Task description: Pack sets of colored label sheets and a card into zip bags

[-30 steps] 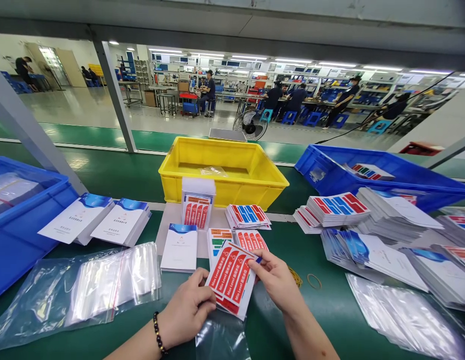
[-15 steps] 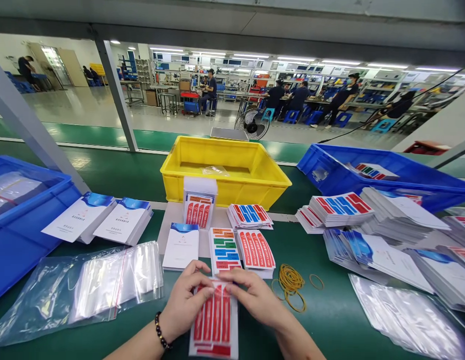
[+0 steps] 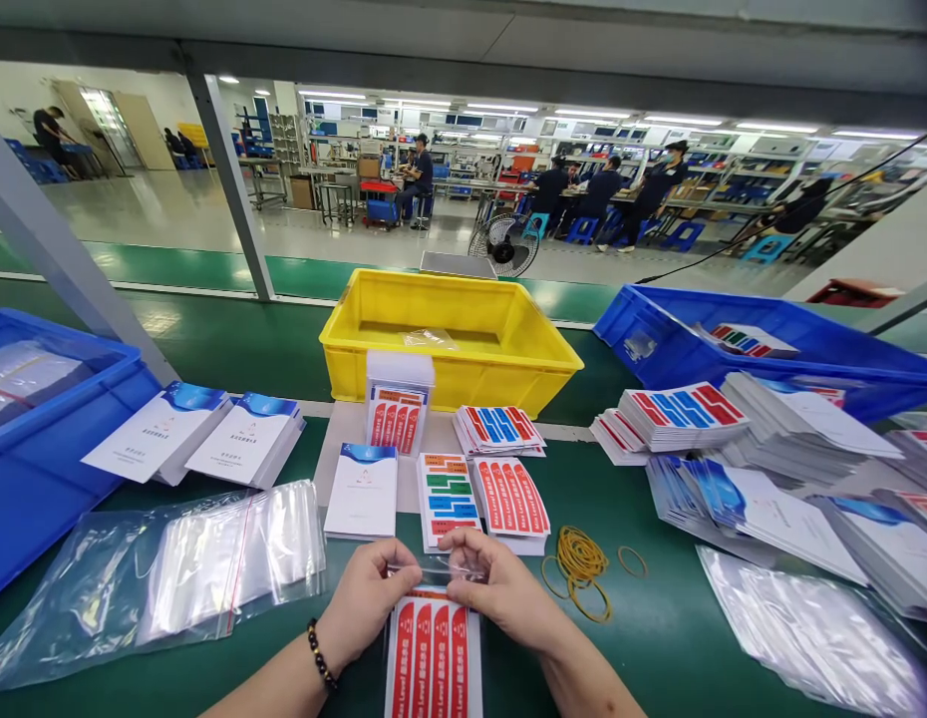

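Note:
A clear plastic bag point(image 3: 432, 572) lies in front of me, with a red-and-white label sheet point(image 3: 434, 653) inside it. My left hand point(image 3: 370, 593) pinches the left end of the bag's top edge between thumb and fingers. At the right end, my right hand point(image 3: 497, 588) grips the same edge. Just beyond my fingers are a multicoloured label sheet stack point(image 3: 449, 499), a stack of red curved labels point(image 3: 512, 499) and a white booklet with a blue top point(image 3: 361, 494). Rubber bands point(image 3: 581, 558) lie to the right of my right hand.
A yellow bin point(image 3: 449, 374) stands at the back, with filled bags point(image 3: 400, 399) upright against it. Blue bins point(image 3: 52, 469) flank the table. Booklet stacks point(image 3: 246, 439) and a pack of clear bags point(image 3: 231, 558) lie left; more stacks point(image 3: 684, 419) and bags point(image 3: 814, 628) lie right.
The bag and its label sheet have shifted a little toward me, and the red label print now shows more clearly. Both hands have moved slightly down and keep hold of the bag's top edge.

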Available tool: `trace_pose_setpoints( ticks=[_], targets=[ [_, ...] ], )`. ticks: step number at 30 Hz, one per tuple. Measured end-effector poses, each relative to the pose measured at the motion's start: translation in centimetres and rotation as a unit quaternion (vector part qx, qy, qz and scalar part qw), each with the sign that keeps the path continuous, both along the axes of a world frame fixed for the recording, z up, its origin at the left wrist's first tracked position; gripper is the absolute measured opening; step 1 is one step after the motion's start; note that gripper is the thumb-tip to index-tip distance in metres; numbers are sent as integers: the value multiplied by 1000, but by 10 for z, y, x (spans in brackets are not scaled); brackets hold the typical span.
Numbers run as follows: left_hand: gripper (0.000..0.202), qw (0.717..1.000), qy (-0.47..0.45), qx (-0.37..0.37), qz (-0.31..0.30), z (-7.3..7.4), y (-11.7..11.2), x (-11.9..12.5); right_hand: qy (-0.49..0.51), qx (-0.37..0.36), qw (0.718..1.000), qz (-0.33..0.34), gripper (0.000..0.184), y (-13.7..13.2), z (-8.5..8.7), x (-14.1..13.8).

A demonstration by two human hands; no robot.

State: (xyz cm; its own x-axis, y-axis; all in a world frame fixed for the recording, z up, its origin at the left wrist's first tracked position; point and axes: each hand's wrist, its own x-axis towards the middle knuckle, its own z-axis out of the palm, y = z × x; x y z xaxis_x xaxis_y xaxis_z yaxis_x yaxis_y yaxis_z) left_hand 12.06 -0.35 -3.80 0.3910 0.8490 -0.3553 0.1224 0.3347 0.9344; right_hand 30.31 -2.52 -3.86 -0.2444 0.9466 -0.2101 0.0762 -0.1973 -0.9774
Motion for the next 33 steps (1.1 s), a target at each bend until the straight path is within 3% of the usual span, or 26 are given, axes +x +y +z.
trace_pose_setpoints(
  ticks=[4,9,16,21,23,25,27,29,31,33],
  targets=[
    [26,1000,17,3,-10,3,-1,0,15,-23,1000,-8,19,2,-5,0],
    [24,999,44,-1,-24,9,-2,-1,-50,1,999,0,21,1,-3,-4],
    [16,997,39,54,-47,-1,-3,5,-127,38,991,8,9,-3,-3,-18],
    [14,987,87,112,-75,-3,-3,3,-187,105,977,18,13,-6,-3,-21],
    [9,971,100,207,-70,1,-4,-2,-208,166,964,10,10,-7,-3,-19],
    [16,941,102,323,-26,10,-6,-12,-223,247,943,-25,6,-7,-4,-16],
    [19,912,121,392,17,21,-8,-25,-224,310,921,-77,11,-6,-5,-13],
    [20,901,186,393,15,33,-7,-41,-220,342,905,-122,9,-6,-5,-12],
    [26,892,295,342,-9,41,-1,-60,-219,361,895,-146,9,-6,-5,-12],
    [31,860,425,282,-9,42,7,-81,-215,376,889,-146,10,-6,-3,-12]
  ],
)
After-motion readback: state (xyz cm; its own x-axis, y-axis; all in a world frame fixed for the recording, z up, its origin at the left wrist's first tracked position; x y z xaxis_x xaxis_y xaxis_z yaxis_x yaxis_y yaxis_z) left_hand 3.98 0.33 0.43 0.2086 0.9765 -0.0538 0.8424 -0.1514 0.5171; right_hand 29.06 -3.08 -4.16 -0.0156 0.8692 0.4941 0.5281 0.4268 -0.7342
